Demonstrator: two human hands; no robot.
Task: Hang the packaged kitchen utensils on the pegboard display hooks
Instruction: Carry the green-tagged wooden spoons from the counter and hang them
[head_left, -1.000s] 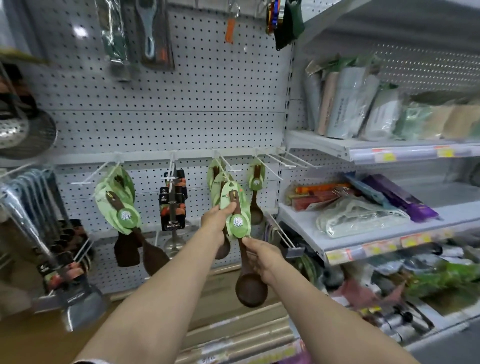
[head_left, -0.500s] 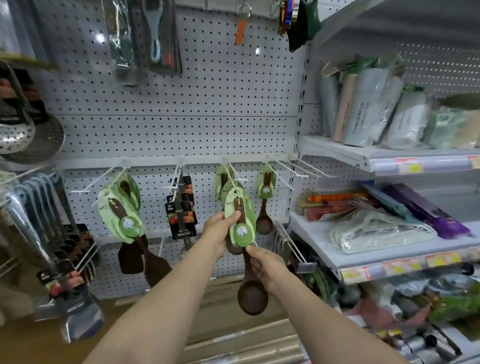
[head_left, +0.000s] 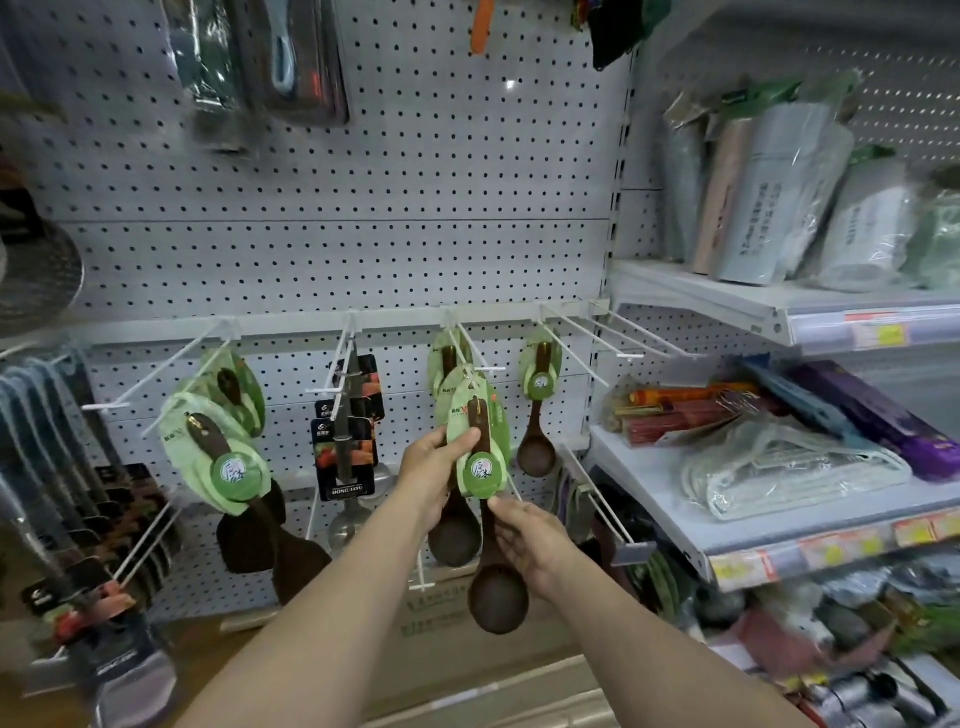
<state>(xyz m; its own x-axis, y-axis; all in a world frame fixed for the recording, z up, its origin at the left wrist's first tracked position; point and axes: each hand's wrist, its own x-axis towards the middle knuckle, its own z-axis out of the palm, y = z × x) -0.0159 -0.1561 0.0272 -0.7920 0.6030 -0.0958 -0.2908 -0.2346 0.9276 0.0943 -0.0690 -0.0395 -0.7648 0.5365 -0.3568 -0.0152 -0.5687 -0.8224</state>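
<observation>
We have the spoon (head_left: 488, 525) at the third hook (head_left: 475, 349) of the lower rail, in front of the spoons already hanging there; its green card (head_left: 475, 441) overlaps the cards behind it, and we cannot tell whether the card's hole is over the wire yet. Its long axis runs close to vertical, card end up toward the hook, dark bowl down and tipped slightly toward us and to the right. Our left hand (head_left: 434, 467) pinches the card's left edge, thumb across the front; our right hand (head_left: 530, 540) curls round the wooden handle just below the card. We judge this one to be mid-hang: either just seated or still to be pushed back. Done so far, as far as we see: spatulas (head_left: 228, 441) on the first hook, black-carded utensils (head_left: 345, 447) on the second, a small spoon (head_left: 537, 415) on the fourth. The bare hooks (head_left: 623, 338) to the right, beside the shelf (head_left: 779, 317), carry nothing, so there is room for more
</observation>
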